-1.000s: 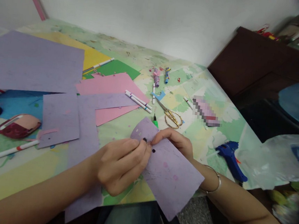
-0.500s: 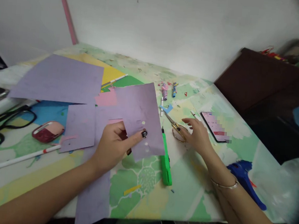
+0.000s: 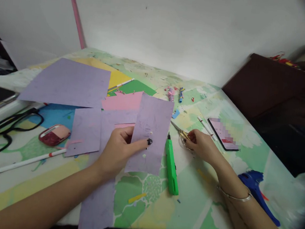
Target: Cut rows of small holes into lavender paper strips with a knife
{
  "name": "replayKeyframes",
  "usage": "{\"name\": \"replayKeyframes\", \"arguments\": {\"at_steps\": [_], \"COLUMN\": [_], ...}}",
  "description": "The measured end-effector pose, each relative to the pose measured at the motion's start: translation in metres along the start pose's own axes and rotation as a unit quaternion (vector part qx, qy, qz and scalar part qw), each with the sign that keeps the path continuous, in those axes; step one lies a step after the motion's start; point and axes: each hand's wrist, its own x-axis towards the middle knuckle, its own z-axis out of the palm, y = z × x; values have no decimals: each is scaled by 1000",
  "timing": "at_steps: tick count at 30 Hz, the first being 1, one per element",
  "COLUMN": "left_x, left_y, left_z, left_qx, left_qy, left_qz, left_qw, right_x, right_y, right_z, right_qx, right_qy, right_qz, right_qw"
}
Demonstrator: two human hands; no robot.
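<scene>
A purple paper piece (image 3: pixel 153 129) is in my left hand (image 3: pixel 123 147), its thumb pressed on the front of the sheet. My right hand (image 3: pixel 201 145) has its fingers closed round the handles of gold-handled scissors (image 3: pixel 180 131), whose blades point up and left. Between the hands lies a green utility knife (image 3: pixel 171 168). Under and behind the held piece are a pink sheet (image 3: pixel 121 102) and a long purple sheet (image 3: pixel 98 199). A smaller purple piece (image 3: pixel 85 131) lies left of my left hand.
Black glasses (image 3: pixel 12 130), a red and pink case (image 3: pixel 54 134) and a long white marker (image 3: pixel 25 162) are on the left. A phone (image 3: pixel 221 133) and a blue tool (image 3: pixel 259 195) lie right. A large purple sheet (image 3: pixel 70 82) is at the back left, crayons (image 3: pixel 171 93) at the back.
My right hand has closed on the scissors' handles, its fingers having been looser before. The held purple paper has turned and shows a narrower face, uncovering more of the pink sheet.
</scene>
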Motion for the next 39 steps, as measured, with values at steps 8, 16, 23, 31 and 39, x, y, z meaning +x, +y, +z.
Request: {"name": "replayKeyframes", "arguments": {"at_steps": [8,16,23,31,39], "left_x": [5,6,5,4,7], "left_y": [2,-1,-1,-2,-3], "left_z": [0,0,3,2,1], "left_qx": [-21,-39,-51,-78,-101], "left_qy": [28,45,33,12,5], "left_qz": [-70,-112,-143,-180,-196], "left_qw": [997,992,988,980,975], "right_x": [-17,-51,-47,-47,-50], "right_y": [-17,-54,-50,-48,-49], "right_z": [-5,0,6,9,8], "right_qx": [145,90,6,-23,-40], "right_qy": [72,145,209,227,229], "right_qz": [-84,-409,-430,-452,-449], "right_qw": [983,896,878,862,862]}}
